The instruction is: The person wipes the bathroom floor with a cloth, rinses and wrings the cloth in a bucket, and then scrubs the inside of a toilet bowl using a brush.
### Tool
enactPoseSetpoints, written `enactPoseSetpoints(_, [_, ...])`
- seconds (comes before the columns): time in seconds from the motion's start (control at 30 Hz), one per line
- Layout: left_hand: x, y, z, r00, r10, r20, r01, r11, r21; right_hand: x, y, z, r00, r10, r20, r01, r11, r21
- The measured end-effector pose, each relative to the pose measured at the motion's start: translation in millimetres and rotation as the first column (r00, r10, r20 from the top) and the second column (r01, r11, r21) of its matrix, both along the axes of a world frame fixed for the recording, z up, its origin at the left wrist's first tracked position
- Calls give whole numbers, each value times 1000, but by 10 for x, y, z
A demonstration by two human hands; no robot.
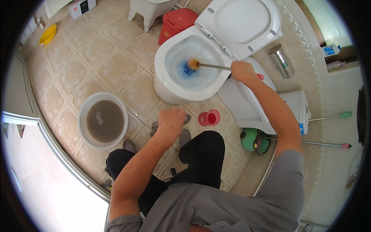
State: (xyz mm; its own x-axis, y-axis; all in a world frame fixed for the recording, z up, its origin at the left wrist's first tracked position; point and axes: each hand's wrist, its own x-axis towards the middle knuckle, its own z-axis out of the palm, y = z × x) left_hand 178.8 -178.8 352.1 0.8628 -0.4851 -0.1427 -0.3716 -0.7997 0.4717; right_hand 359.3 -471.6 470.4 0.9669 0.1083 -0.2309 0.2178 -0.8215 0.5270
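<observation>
My right hand [242, 72] is closed around the handle of a toilet brush [212, 66], whose pinkish end sticks out past the fist. The brush's tan, bristly head rests inside the bowl of a white toilet [164, 83], beside a blue patch [187, 70] in the water. Both the toilet seat and lid [245, 23] are raised. In front of the toilet, my left hand [171, 120] is closed above the floor. Grey, crumpled bits show on either side of it; whether it grips them is hidden.
A white bucket [82, 127] of murky grey-brown water stands at the left. Near my knees is a red plastic holder [209, 117]. A red bin [170, 25] stands behind the toilet's left side. At the right are a green container [249, 140] and long-handled tools [328, 144].
</observation>
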Motion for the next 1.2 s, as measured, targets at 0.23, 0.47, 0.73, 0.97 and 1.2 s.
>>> enactPoseSetpoints(0.23, [122,0,-5,999,-29,-35,30,999,24,-391,-54,638,580,-455,-676,801,470,371])
enactPoseSetpoints(0.47, [-18,-301,35,996,-46,-74,56,988,146,-700,-608,258,412,-150,-899,867,-240,437])
enactPoseSetpoints(0.73, [-167,-232,-166,969,52,-240,-57,998,-11,-764,-545,48,728,352,-588,575,-781,244])
enactPoseSetpoints(0.97, [372,336,811,987,111,112,-119,991,68,-855,-753,-115,897,-188,-399,334,-301,893])
enactPoseSetpoints(1.2, [153,1956,502,829,548,111,-513,825,-237,-552,-481,-160,964,-247,97,-198,-426,883])
